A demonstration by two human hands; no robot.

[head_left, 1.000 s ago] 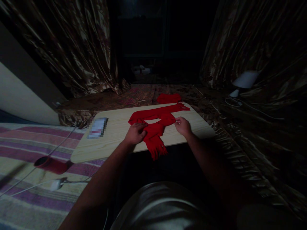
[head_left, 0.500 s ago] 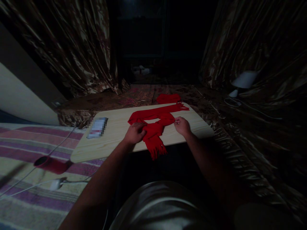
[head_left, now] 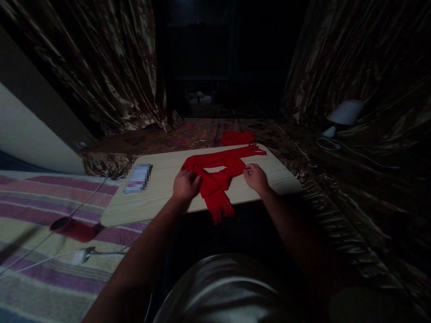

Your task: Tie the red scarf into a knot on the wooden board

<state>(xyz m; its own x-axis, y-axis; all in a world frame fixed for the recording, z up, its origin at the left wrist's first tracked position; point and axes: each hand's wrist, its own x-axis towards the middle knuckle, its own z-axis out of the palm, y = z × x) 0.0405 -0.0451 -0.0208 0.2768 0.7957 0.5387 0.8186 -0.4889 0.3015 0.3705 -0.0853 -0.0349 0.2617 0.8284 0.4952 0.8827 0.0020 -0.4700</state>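
Note:
A red fringed scarf (head_left: 218,167) lies looped and crossed on a pale wooden board (head_left: 161,193). One fringed end hangs over the board's near edge, the other reaches to the far right. My left hand (head_left: 184,185) is closed on the scarf where its strands cross. My right hand (head_left: 256,177) pinches the scarf's fold on the right side. A second red cloth (head_left: 237,137) lies just beyond the board.
A small flat packet (head_left: 137,178) sits on the board's left part. On the striped blanket at left lie a red cup (head_left: 72,229) on its side and a white charger with cables (head_left: 80,257). A white lamp (head_left: 343,114) stands at right. Shiny dark curtains hang all around.
My left hand has slid a little left and farther along the scarf, tightening the crossing. My right hand has stayed almost in place.

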